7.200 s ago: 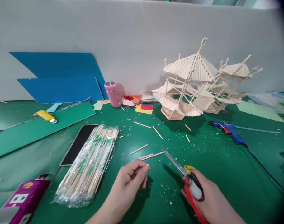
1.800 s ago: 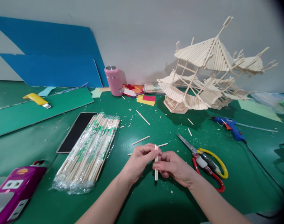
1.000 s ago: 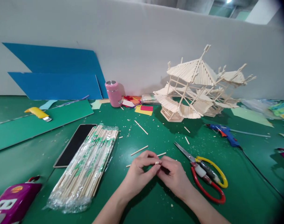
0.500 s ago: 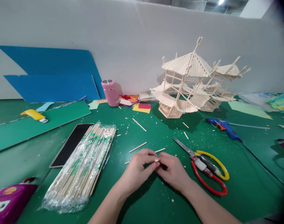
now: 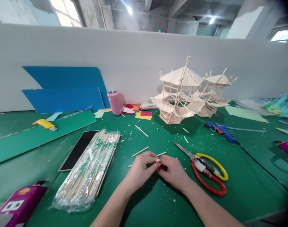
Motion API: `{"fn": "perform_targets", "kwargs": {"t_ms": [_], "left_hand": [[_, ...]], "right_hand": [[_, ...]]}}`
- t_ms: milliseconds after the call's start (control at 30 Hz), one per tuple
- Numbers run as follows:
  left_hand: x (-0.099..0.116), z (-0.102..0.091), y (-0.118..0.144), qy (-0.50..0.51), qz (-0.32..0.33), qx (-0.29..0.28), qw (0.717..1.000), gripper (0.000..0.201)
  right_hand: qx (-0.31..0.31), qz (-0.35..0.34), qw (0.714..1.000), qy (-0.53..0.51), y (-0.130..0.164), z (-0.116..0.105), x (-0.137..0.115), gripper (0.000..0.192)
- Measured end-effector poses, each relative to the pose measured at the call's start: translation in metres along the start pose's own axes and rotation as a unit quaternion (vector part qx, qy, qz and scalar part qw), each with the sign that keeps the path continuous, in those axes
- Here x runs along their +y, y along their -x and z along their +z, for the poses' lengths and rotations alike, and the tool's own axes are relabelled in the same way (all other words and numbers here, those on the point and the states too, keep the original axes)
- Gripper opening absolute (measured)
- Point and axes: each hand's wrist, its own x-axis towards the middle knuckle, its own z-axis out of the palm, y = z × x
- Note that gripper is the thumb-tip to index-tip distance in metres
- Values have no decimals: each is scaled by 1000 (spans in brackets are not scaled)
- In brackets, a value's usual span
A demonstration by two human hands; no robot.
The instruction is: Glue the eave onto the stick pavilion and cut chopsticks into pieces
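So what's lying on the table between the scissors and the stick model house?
In the head view, between the scissors and the stick model house: two short stick offcuts, crumbs, otherwise bare green mat.

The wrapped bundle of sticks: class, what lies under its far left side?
A dark flat phone lies partly under the bundle of sticks. Its right edge is covered, so how far it reaches underneath cannot be seen.

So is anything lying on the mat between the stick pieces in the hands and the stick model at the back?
Little does. Both the left hand and right hand pinch the stick pieces. Toward the stick model only loose sticks and crumbs lie flat on the mat; the scissors sit to the right.
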Motion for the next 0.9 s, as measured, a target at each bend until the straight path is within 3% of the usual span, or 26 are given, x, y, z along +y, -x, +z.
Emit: {"fn": "perform_targets", "kwargs": {"t_ms": [400,900], "left_hand": [[-1,2,1,-11,32,20,999,16],[-4,4,-1,27,-10,17,999,18]], "right_hand": [[22,-24,999,31,1,3,0,12],[5,5,1000,28,1,2,1,15]]}}
